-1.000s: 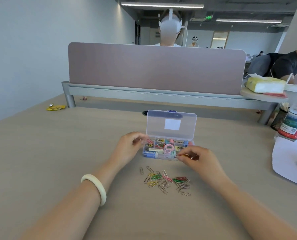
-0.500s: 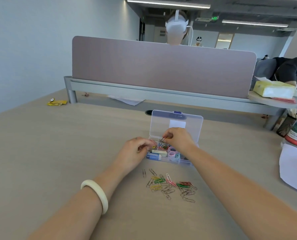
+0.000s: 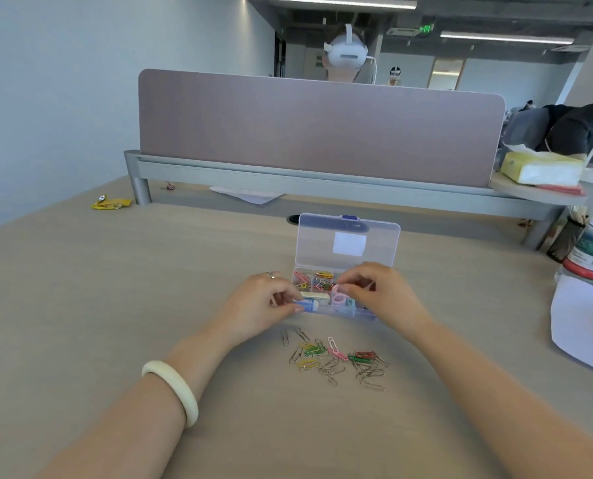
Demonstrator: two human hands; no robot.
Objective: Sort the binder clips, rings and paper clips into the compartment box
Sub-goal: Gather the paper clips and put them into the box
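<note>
both hands curled at the open compartment box [image 3: 347, 243]: left hand [image 3: 257, 305] pinching its front corner, right hand [image 3: 381, 295] over it, can't tell if it's holding anything, loose paper clips [image 3: 336, 361] on the surface [image 3: 115, 305]

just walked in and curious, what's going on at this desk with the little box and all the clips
A person is sorting small office items into a clear plastic compartment box with its lid up. The left hand rests at the box's left end, apparently steadying it; the right hand is over the compartments by some pink rings. Whether it holds anything is unclear. A scatter of coloured and silver wire paper clips lies unsorted on the pale wooden desk.
</note>
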